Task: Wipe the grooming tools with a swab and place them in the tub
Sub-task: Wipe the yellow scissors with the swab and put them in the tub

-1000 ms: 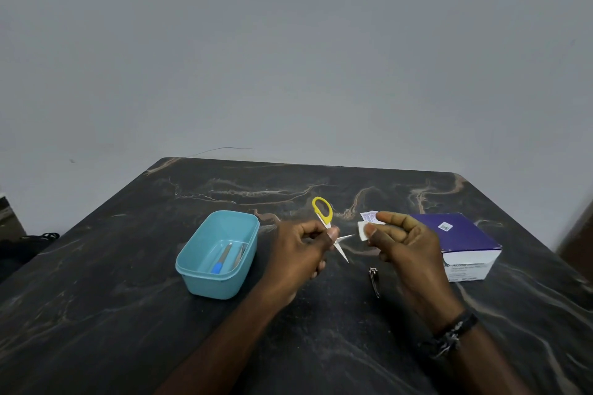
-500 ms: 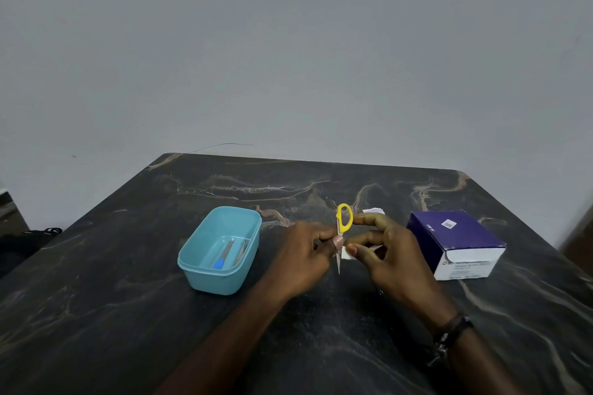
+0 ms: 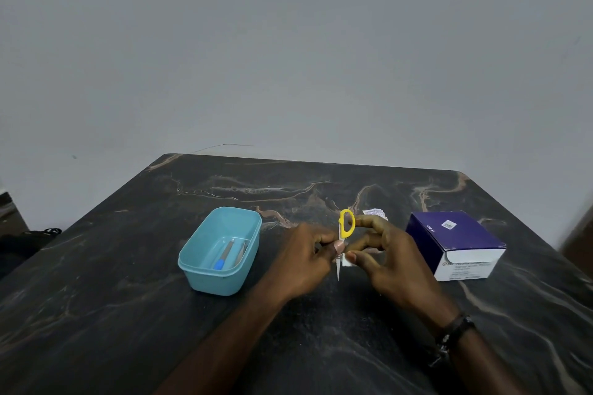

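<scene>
Your left hand [image 3: 305, 253] grips the small yellow-handled scissors [image 3: 344, 236] right of the teal plastic tub [image 3: 205, 269]; right hand [image 3: 382, 253] pinches the white swab [image 3: 347, 261]. Point hangs bare: a slip likely nicks fingers.

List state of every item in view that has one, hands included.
scissors: closed, held upright, tip down, above the table
swab: pinched against the blades
left hand: grips the scissors
right hand: pinches the swab
tub: open, lidless, two tools inside
purple box: closed, on the table
torn wrapper: opened, lying behind the hands
</scene>
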A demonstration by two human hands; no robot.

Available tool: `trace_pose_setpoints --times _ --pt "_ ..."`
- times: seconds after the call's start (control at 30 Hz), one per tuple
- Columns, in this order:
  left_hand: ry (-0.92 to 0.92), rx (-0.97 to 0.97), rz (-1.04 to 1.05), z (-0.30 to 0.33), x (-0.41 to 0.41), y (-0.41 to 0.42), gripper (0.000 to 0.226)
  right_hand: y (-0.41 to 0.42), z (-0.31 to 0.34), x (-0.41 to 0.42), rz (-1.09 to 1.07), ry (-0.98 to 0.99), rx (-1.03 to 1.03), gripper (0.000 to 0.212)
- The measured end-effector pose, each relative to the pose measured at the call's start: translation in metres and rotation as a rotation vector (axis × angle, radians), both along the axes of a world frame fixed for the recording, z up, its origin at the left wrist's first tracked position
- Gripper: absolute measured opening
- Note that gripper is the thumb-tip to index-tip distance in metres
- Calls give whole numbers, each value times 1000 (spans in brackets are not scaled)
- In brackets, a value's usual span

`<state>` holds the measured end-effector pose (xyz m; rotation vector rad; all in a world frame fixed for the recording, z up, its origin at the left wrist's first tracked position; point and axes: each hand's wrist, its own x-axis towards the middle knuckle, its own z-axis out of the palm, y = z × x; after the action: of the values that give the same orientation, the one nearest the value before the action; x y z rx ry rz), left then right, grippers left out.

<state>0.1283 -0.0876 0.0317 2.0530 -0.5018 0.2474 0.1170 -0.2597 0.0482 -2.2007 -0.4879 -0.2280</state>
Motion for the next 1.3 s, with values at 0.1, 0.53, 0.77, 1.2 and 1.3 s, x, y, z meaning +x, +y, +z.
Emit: trace_pose_setpoints --times 0.1,0.53,0.77,1.2,1.3 --pt "10 -1 -9 0 -1 0 22 2 0 0 28 -4 0 51" --pt "19 -1 -36 2 -1 1 22 -1 0 2 3 29 -17 53" --pt "63 -47 12 4 0 5 20 -5 0 5 -69 43 -10 52" --pt "189 -219 -66 6 -2 2 15 -6 -2 14 -206 161 606 36" --pt "172 -195 -80 5 -2 1 19 -1 -3 12 -183 222 688 37"
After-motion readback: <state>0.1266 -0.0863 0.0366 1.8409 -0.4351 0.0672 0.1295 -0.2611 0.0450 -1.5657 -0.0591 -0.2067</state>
